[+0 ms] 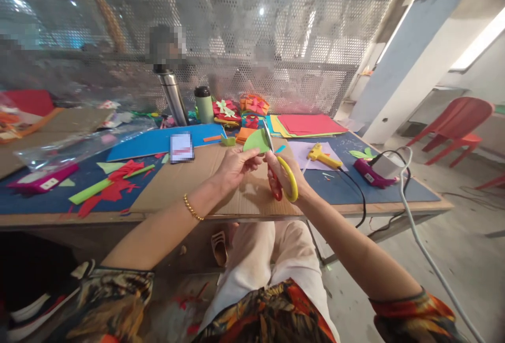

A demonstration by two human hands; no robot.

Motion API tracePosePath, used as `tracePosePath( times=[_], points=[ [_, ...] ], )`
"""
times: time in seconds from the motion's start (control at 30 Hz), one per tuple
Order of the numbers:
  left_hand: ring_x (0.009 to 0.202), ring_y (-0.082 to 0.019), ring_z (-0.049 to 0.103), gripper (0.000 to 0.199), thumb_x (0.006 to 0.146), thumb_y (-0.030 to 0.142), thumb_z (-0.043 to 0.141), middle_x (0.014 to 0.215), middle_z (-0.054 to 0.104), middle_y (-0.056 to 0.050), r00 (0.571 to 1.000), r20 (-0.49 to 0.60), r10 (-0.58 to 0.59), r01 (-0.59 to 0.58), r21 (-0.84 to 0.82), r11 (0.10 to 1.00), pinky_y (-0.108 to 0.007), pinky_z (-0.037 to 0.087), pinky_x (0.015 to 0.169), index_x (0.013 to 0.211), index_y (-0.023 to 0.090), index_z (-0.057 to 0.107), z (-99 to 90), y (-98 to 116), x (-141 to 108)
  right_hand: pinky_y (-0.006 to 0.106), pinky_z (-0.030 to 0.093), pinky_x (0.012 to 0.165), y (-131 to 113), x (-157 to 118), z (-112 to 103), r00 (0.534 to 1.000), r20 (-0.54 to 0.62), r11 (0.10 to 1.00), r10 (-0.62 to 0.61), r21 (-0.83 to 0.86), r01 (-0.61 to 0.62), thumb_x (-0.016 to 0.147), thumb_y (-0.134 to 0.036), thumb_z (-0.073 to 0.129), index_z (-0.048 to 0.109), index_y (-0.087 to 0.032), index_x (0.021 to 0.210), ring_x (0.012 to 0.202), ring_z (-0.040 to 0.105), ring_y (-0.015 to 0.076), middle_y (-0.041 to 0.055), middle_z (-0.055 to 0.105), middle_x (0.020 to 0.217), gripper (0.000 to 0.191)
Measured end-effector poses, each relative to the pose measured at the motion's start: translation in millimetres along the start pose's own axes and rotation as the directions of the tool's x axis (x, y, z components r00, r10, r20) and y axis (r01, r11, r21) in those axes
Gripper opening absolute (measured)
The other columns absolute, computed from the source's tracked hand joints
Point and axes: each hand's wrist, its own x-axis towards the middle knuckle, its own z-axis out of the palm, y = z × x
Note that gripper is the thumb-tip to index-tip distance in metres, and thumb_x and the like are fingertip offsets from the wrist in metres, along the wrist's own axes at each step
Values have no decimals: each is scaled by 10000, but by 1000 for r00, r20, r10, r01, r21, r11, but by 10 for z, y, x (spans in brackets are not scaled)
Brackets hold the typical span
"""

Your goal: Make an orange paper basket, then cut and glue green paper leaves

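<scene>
Between the fingers of my left hand (pixel 235 167) is a rounded piece of green paper (pixel 255 142), held above a cardboard sheet (pixel 185 185). My right hand (pixel 284 172) grips a pair of scissors (pixel 292 181) with one yellow and one red handle loop. The scissor blades point away from me and lie along the right edge of the green paper. How far the blades are parted, I cannot tell. Part of the paper's lower edge is hidden by my left fingers.
A yellow glue gun (pixel 323 157) lies on lilac paper to the right, its black cable hanging over the table edge. Left are a phone (pixel 181 147) and red paper scraps (pixel 114 185). Behind stand a steel flask (pixel 173 96), a green bottle (pixel 203 105) and coloured sheets (pixel 311 124).
</scene>
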Motion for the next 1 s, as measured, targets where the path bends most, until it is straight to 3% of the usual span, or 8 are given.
tracePosePath(
  times=[0.2, 0.33, 0.4, 0.5, 0.6, 0.7, 0.83, 1.0],
  points=[
    [466, -85, 552, 211, 717, 164, 875, 545, 680, -36, 996, -88, 11, -11, 3, 1000, -232, 415, 524, 605, 140, 697, -266, 40, 72, 263, 280, 311, 30, 158, 209, 996, 78, 999, -31, -41, 34, 809, -914, 679, 486, -291, 766, 315, 425, 120, -73, 453, 427, 654],
    [457, -87, 553, 171, 699, 163, 874, 541, 678, -33, 993, -109, 35, -31, 39, 999, -219, 410, 498, 626, 142, 720, -499, 85, 85, 266, 246, 302, 49, 289, 232, 988, 145, 997, -49, -53, 57, 822, -924, 650, 495, -285, 737, 294, 405, 119, -74, 440, 415, 663],
    [467, -93, 564, 161, 691, 183, 887, 560, 689, -41, 996, -76, 52, -46, 86, 995, -219, 413, 492, 647, 144, 737, -599, 128, 75, 265, 257, 296, 2, 390, 180, 989, 128, 996, -80, -35, 85, 821, -910, 664, 522, -276, 786, 290, 405, 114, -86, 454, 444, 650],
    [479, -104, 567, 172, 679, 245, 907, 582, 699, -58, 995, 94, 20, -36, 179, 983, -236, 420, 492, 680, 142, 770, -676, 224, 61, 258, 376, 346, -113, 563, 51, 982, 85, 985, -167, 45, 164, 794, -836, 766, 556, -265, 925, 385, 504, 111, -82, 554, 588, 623],
    [461, -107, 542, 194, 672, 299, 902, 558, 680, -55, 964, 264, -34, -43, 279, 959, -252, 414, 488, 664, 155, 773, -654, 340, 85, 276, 492, 473, -194, 678, -72, 954, 169, 967, -247, 112, 231, 730, -767, 864, 582, -258, 1026, 550, 616, 140, -66, 599, 678, 653],
    [446, -101, 518, 208, 693, 307, 860, 525, 648, -47, 923, 375, -84, -85, 413, 907, -243, 379, 476, 602, 167, 735, -576, 458, 156, 302, 514, 531, -201, 705, -136, 927, 265, 964, -265, 109, 244, 708, -686, 911, 621, -251, 1068, 566, 611, 139, -76, 587, 700, 635],
    [474, -90, 499, 244, 697, 219, 822, 489, 581, -17, 868, 464, -178, -135, 566, 813, -229, 379, 496, 521, 167, 662, -462, 577, 279, 277, 451, 504, -154, 740, -156, 938, 182, 955, -296, 53, 291, 627, -482, 986, 650, -236, 1021, 540, 528, 95, -96, 534, 721, 573],
    [523, -70, 508, 172, 747, 181, 803, 574, 606, -4, 948, 317, -20, -129, 442, 888, -217, 387, 536, 620, 149, 692, -294, 486, 402, 284, 469, 549, -67, 877, -179, 918, -39, 909, -396, 126, 397, 655, -378, 899, 645, -240, 1051, 571, 485, 90, -106, 464, 709, 490]
  ],
)
